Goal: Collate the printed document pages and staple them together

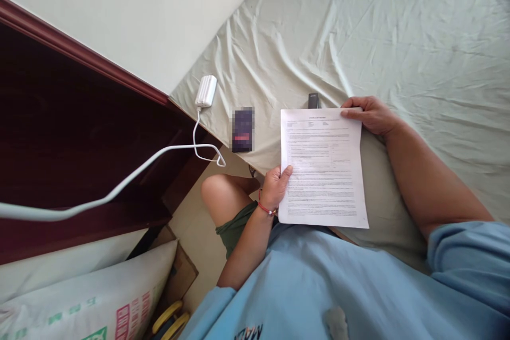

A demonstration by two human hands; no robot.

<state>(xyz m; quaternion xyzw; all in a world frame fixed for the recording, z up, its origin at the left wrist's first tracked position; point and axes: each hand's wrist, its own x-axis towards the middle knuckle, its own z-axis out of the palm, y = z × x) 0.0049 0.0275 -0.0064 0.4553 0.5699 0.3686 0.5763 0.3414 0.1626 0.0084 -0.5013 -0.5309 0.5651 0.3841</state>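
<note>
A white printed sheet of paper (pixel 322 170), covered in small lines of text, is held up in front of my body at the bed's edge. My left hand (pixel 275 186) pinches its left side, thumb on the front; a red bracelet circles that wrist. At the top right corner my right hand (pixel 370 114) grips the sheet, fingers partly hidden behind it. Whether more than one sheet is held I cannot tell. Just past the paper's top edge lies a small black object (pixel 313 100), partly covered by the sheet.
On the pale green bedsheet (pixel 446 53) lie a dark phone-like rectangle (pixel 243 129), blurred out, and a white power strip (pixel 206 90). Its white cable (pixel 119 191) hangs across the left side. A dark red wooden panel (pixel 79 111) and a printed white sack (pixel 91 297) stand left.
</note>
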